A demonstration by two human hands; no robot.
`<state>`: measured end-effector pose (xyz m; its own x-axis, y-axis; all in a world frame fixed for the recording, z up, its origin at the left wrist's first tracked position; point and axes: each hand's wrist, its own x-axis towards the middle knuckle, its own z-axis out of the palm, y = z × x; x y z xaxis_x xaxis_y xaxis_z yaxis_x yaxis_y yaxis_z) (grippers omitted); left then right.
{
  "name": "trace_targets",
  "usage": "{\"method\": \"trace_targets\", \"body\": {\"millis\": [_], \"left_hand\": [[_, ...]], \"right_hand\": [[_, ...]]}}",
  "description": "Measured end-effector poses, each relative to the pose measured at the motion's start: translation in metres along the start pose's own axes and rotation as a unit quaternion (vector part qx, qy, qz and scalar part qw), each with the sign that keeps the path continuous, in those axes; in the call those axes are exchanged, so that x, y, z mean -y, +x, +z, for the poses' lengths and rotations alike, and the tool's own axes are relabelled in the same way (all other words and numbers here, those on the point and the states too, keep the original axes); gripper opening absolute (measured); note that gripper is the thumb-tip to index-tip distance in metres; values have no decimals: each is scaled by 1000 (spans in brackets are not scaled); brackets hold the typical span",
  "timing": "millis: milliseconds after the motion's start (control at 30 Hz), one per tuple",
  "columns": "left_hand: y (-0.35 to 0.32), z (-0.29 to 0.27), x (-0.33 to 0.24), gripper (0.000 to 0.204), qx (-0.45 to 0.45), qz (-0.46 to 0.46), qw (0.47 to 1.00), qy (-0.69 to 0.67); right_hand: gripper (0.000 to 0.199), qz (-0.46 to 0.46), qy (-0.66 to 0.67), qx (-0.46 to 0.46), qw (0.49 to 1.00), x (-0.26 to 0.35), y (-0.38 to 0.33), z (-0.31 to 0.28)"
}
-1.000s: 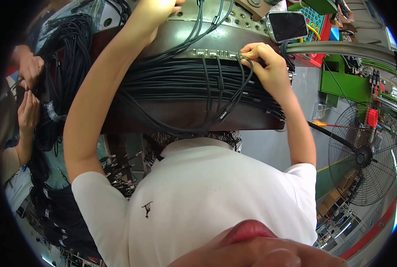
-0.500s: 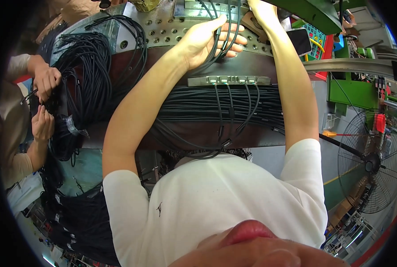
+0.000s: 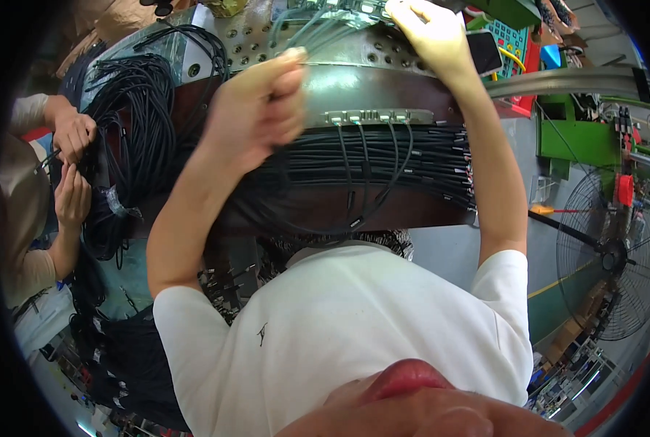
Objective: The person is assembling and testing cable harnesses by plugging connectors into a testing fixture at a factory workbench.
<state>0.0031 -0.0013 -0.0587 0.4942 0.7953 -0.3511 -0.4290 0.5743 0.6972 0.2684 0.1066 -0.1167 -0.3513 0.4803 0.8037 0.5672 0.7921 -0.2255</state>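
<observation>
Left hand [image 3: 258,109] half-curled, right hand [image 3: 437,36] fingers bunched, can't tell if either grips anything; slotted metal bar [image 3: 420,116] bodyward of both seats cable plugs [image 3: 355,119], likely keeping them spaced.

Wearer's hands: two — one left hand [image 3: 256,109], one right hand [image 3: 436,36]. One co-worker [image 3: 22,191] shows two further hands [image 3: 73,136]. One metal strip [image 3: 421,116] carries four plugged cables [image 3: 345,156]. Also counted: one phone [image 3: 483,54], one keypad [image 3: 511,45], one caged fan [image 3: 614,257]. Blurred cables [image 3: 323,30] near the right hand and strands in the looped bundle [image 3: 141,102] — not countable.
</observation>
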Motion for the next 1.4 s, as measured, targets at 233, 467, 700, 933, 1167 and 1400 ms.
{"method": "trace_targets", "body": {"millis": [233,467,700,933,1167,1400], "left_hand": [[-63,-83,-46,37,39,221,970,-92],[-46,-100,-54,35,43,283,952,-108],[-11,-59,-34,35,-39,248,966,67],[0,-37,-24,37,-32,185,960,209],[-5,-31,-20,39,9,189,964,187],[-22,-18,-17,37,22,200,963,181]], "right_hand": [[33,201,209,289,913,69,24,8],[36,253,224,291,895,89,45,12],[27,461,312,276,784,49,-4,21],[41,539,424,358,633,49,15,13],[44,494,306,418,698,69,35,15],[34,500,397,302,708,65,19,18]]}}
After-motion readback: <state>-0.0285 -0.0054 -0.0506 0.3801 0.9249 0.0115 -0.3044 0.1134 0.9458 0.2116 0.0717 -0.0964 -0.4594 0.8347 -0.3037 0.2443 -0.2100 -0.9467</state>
